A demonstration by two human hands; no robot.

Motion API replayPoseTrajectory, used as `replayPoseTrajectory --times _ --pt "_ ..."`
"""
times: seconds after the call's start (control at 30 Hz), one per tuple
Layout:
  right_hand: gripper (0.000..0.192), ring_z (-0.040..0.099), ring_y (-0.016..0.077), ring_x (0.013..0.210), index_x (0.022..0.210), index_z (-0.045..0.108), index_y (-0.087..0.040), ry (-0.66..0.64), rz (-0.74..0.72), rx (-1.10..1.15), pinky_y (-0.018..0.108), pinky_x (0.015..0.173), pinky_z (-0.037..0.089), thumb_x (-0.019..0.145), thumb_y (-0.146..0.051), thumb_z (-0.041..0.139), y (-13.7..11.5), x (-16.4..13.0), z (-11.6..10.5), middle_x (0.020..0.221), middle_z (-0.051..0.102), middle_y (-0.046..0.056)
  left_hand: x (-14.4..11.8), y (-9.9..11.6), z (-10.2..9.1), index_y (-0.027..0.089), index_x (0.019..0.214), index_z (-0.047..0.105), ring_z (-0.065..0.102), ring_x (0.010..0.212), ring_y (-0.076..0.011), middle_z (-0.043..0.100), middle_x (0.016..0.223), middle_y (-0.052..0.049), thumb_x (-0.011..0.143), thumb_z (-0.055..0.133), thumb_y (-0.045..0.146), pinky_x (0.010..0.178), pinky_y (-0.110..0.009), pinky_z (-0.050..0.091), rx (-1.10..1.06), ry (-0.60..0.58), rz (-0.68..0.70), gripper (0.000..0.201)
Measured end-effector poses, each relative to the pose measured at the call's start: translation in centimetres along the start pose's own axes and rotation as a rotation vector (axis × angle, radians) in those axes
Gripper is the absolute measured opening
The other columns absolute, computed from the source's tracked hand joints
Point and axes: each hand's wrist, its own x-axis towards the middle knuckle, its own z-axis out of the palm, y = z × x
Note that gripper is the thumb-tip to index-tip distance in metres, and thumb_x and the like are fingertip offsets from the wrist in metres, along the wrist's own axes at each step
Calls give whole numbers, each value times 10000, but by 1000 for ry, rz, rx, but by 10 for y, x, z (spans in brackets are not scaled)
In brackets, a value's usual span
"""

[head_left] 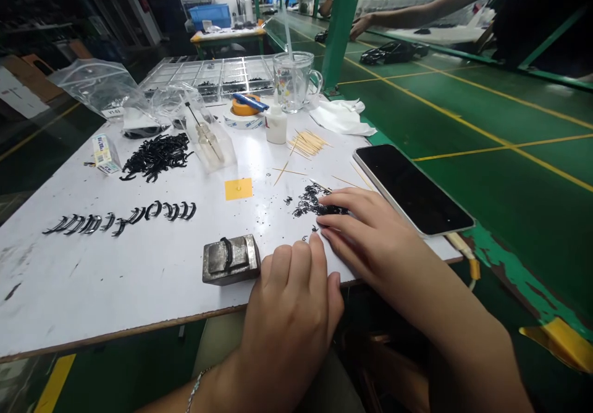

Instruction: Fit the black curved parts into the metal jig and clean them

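While both hands (296, 302) rest near board edge (139, 329), phone (412, 187) overhangs.

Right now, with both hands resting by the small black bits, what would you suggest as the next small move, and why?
Probably pinch one piece from the pile of tiny black parts with the right hand, whose fingertips already touch it. The left hand lies empty beside the metal block, which already carries a curved black part.

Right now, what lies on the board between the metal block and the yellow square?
Nothing: in the head view, only bare white board separates the metal block from the yellow square.
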Motion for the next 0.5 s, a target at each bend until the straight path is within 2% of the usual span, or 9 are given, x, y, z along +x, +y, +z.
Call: replayPoseTrajectory --times 0.1,0.27,0.5 --pt "163 516 299 1289 1083 674 -122 -29 -62 -72 469 1087 439 947 -106 585 -2 -1 -1 1288 638 138 -3 -3 0 -23 1204 656 516 874 -268 616 959 -138 988 479 169 788 -379 425 9 9 51 339" --pt "226 546 289 1256 1181 632 -92 -60 -130 -112 470 1049 419 1003 -111 495 -6 -3 -6 1261 680 127 -8 -9 -1 -30 1182 648 548 963 -285 647 1064 -164 993 504 160 843 -384 421 -20 38 102 304" --pt "222 625 321 1157 1109 654 -60 -51 -196 -169 497 980 434 1014 -98 457 -8 -1 -7 1157 732 146 -11 -12 2 -30 1168 643 555 1017 -290 654 1157 -175 993 520 150 828 -382 417 -50 52 138 279"
